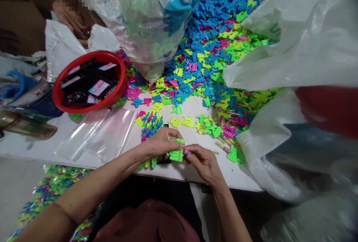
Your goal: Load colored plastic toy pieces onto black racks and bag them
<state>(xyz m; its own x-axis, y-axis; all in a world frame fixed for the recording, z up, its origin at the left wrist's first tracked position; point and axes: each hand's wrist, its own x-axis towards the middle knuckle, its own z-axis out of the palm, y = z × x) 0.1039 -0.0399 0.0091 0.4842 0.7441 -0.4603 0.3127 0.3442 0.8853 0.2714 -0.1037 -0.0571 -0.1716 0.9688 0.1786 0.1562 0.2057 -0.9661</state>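
Note:
My left hand (161, 143) is closed around several small plastic combs, green ones (175, 155) sticking out toward the right. My right hand (203, 160) pinches the end of that bundle, where a small pink piece (187, 153) shows between the fingers. Both hands hover over the near edge of the white table (195, 171). Just beyond my left hand lies a small bunch of blue, pink and yellow combs (151, 122). A black item under my left hand is mostly hidden.
A big heap of blue, green, yellow and pink combs (212, 55) covers the table's far side. A red bowl (89, 81) of black cards stands left, clear bags (97, 134) beside it. Large plastic sacks (293, 40) crowd the right; another person sits at top left.

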